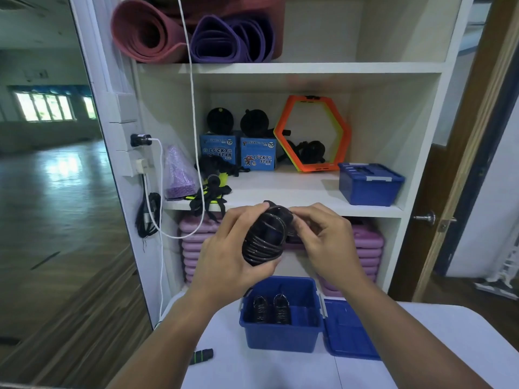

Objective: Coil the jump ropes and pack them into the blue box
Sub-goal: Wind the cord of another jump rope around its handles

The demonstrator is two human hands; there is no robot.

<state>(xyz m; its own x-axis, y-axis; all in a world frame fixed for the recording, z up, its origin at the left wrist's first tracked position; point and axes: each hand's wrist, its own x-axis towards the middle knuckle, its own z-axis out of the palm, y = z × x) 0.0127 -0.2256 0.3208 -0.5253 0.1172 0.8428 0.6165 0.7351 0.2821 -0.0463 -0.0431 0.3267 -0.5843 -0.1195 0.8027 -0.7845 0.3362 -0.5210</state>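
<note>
A black jump rope (265, 238), wound into a tight coil, is held up in front of the shelves. My left hand (227, 248) grips the coil from the left and below. My right hand (320, 237) pinches its upper right end. Below them an open blue box (280, 335) stands on the white table, with two coiled black ropes (271, 308) inside. Its blue lid (348, 329) lies flat just to the right of it.
A black and green handle (201, 356) lies on the table at the left. A second closed blue box (369, 183) stands on the middle shelf, with black straps (209, 195), Lucky Star boxes (257, 154) and an orange hexagon (313, 133). Purple steps (365, 248) fill the shelf below. White cable (193, 122) hangs down.
</note>
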